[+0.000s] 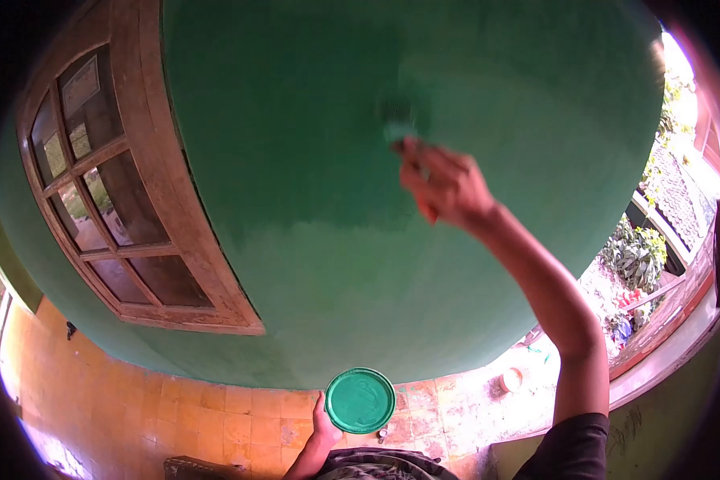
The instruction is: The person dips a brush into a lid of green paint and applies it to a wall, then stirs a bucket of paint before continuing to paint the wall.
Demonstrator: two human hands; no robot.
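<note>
My right hand point(448, 182) is raised to the wall and closed around the handle of a paintbrush point(399, 126). The bristles are blurred and rest on the green wall point(336, 272). Around and left of the brush the wall shows a darker, fresh-looking green patch point(296, 136); below and to the right it is paler. Down near my body, my left hand point(324, 424) grips the left side of a round container of green paint point(361, 400). Most of the left fingers are hidden beneath the container.
A wooden-framed window point(120, 184) with glass panes is set in the wall on the left. Below lies a yellow-orange tiled floor point(176, 408), with a small pale bucket point(510, 380) on it at right. A low ledge point(672, 344) and plants point(636, 256) are farther right.
</note>
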